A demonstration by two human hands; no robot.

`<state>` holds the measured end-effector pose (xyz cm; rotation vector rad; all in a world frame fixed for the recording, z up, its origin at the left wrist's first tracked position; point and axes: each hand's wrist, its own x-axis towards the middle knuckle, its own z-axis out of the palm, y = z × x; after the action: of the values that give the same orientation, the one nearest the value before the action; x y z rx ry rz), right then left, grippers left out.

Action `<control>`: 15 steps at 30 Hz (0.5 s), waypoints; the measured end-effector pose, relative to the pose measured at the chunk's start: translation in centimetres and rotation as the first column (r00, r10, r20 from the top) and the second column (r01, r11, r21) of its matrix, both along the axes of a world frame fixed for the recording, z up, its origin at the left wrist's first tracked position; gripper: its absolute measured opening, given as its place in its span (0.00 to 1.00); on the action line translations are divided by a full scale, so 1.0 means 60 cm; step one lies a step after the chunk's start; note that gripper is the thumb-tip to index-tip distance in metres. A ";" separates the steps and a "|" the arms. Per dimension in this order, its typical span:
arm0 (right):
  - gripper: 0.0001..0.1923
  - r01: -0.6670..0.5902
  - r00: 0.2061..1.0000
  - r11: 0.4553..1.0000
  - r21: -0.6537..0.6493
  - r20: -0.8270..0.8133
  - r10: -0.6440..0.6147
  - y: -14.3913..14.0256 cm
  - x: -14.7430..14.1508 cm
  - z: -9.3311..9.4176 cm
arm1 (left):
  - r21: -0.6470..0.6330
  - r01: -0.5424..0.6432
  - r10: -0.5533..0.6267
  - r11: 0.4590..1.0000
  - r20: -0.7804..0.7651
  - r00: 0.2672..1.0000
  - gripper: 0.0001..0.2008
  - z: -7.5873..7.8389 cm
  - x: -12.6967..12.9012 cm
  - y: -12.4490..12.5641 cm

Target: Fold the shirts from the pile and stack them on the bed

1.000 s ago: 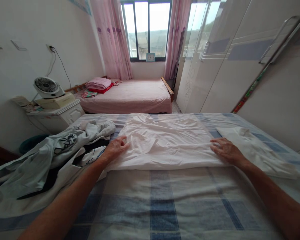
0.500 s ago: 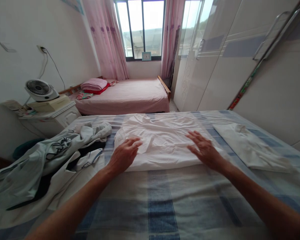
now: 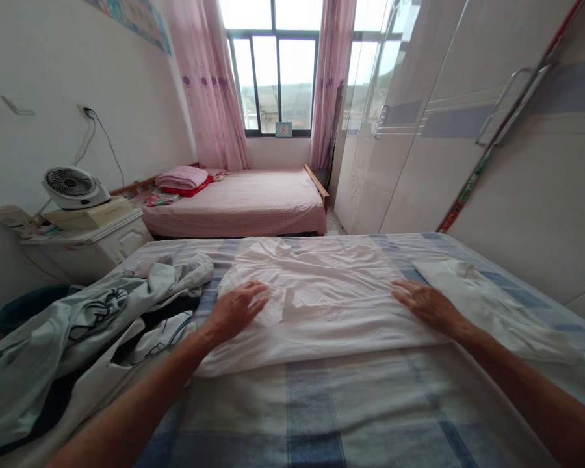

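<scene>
Figure. Two bare hands flat on a folded white cloth (image 3: 322, 299), which lies across the middle of a blue-checked bed (image 3: 322, 409) with its near edge a doubled fold. The left hand (image 3: 236, 311) rests palm down on the cloth's left end, fingers loosely spread, gripping nothing; a raised crease stands just right of its fingertips. The right hand (image 3: 426, 304) lies flat on the right end, fingers spread and extended, likewise holding nothing.

Left of the cloth, touching or nearly touching its left end, is a heap of grey printed clothes (image 3: 88, 325) (unfolded, partly over a dark garment). Right of it, just beside the right hand, lies a second white piece (image 3: 487, 305), folded long. Far behind: a pink bed (image 3: 253, 201), a fan (image 3: 71, 187) on a cabinet, and a wardrobe (image 3: 419, 149) along the right.

Risks, as judged from this view. The crease by the left hand may be pressed in rather than smoothed out if the palms bear down without sliding outward. The thin cloth could drag on the bedcover and skew the fold. The left end may catch the heap and pull it in. The right hand might nudge the second piece out of its fold.
</scene>
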<state>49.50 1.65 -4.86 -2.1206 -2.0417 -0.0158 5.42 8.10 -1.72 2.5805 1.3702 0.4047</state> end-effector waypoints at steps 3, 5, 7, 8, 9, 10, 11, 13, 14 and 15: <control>0.22 0.088 0.996 0.992 0.089 -0.006 -0.088 0.069 -0.007 0.031 | 0.092 -0.071 0.070 0.993 0.017 0.997 0.19 0.011 0.012 0.065; 0.20 0.071 0.996 0.992 0.104 0.055 -0.077 0.120 -0.016 0.040 | 0.109 -0.083 0.084 0.991 -0.004 0.996 0.17 0.002 0.023 0.102; 0.18 0.045 0.990 0.994 0.100 0.131 -0.058 0.165 -0.024 0.042 | 0.127 -0.090 0.093 0.988 -0.019 0.995 0.17 -0.016 0.033 0.128; 0.18 0.030 0.986 0.995 0.099 0.160 -0.046 0.183 -0.028 0.042 | 0.146 -0.101 0.105 0.984 -0.022 0.994 0.17 -0.028 0.036 0.136; 0.17 0.015 0.983 0.995 0.100 0.180 -0.033 0.199 -0.031 0.041 | 0.169 -0.116 0.122 0.979 -0.026 0.992 0.17 -0.040 0.038 0.142; 0.17 -0.008 0.981 0.995 0.099 0.195 -0.012 0.212 -0.035 0.040 | 0.188 -0.132 0.141 0.973 -0.036 0.989 0.18 -0.053 0.038 0.147; 0.16 -0.037 0.978 0.995 0.096 0.208 0.016 0.222 -0.038 0.039 | 0.197 -0.147 0.160 0.969 -0.051 0.986 0.19 -0.064 0.037 0.149; 0.13 -0.101 0.968 0.992 0.081 0.240 0.079 0.236 -0.044 0.037 | 0.186 -0.165 0.185 0.969 -0.094 0.978 0.21 -0.083 0.033 0.152; 0.12 -0.127 0.962 0.989 0.074 0.253 0.104 0.241 -0.046 0.036 | 0.174 -0.168 0.189 0.970 -0.113 0.975 0.21 -0.089 0.031 0.153; 0.11 -0.144 0.957 0.987 0.069 0.263 0.121 0.246 -0.046 0.034 | 0.167 -0.170 0.192 0.971 -0.126 0.973 0.22 -0.092 0.029 0.154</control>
<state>46.71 16.39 -2.79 -2.0136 -2.2765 -0.3739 7.19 17.31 -7.27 2.6604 1.6959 0.3763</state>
